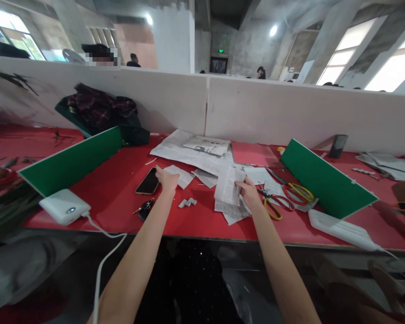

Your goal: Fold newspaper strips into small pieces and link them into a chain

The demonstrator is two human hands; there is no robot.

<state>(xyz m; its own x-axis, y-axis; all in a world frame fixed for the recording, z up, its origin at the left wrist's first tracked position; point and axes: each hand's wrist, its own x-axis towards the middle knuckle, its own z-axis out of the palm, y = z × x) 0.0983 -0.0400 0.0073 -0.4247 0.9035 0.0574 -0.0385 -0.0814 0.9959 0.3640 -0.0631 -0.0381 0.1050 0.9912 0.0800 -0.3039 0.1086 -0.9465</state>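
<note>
My left hand is over the red table, between a dark smartphone and a small piece of newspaper. Its fingers are apart, near the phone's edge and the paper; I cannot tell whether they touch either. On the right, my right hand pinches the edge of a cut newspaper piece, which overlaps other pieces. Scissors with red handles and scissors with yellow handles lie just right of that hand. A small folded paper strip sits between my arms.
Green boards stand at both sides. Larger newspaper sheets and a red sheet lie behind. Keys, a white device with a cable, and a white power strip are near the front edge. A white partition closes the back.
</note>
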